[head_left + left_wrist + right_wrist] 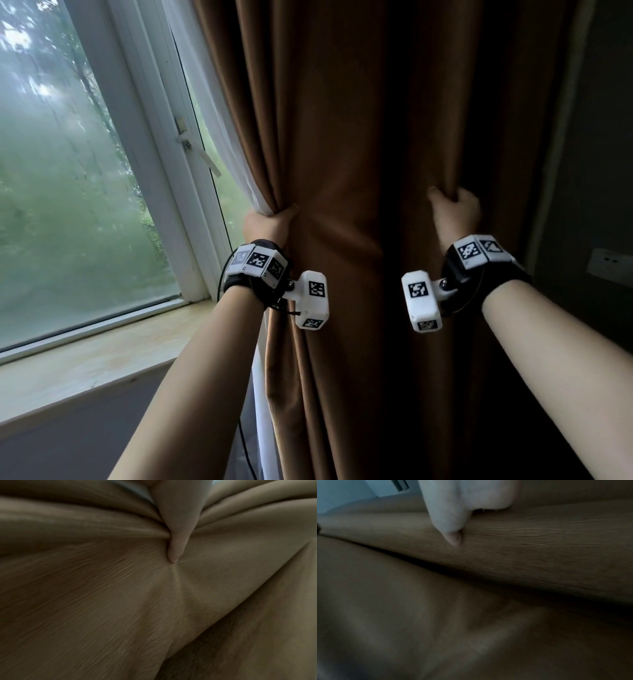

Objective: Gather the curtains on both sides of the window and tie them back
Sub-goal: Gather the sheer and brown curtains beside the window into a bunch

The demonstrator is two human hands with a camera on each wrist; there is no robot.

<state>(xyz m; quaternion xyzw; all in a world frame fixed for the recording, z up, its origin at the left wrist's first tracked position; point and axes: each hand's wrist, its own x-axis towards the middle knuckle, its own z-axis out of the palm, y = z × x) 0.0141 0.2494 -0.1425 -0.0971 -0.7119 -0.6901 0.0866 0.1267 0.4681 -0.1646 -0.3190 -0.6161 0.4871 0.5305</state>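
Bare forearms; black wrist straps [239, 287] fitted with white marker-tagged blocks [257, 263], white camera modules [313, 299] bracketed inward, thin black cable [222, 274] attached

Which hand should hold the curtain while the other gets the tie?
Probably the left hand: it already grips the brown curtain and white sheer edges together. The right hand pinches just one fold.

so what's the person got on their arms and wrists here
Both forearms are bare, no sleeves. The left wrist band and right wrist band are black straps carrying white blocks printed with black-and-white square marker patterns. A white camera housing, also marked, juts inward from each. A thin black cable loops at the left band.
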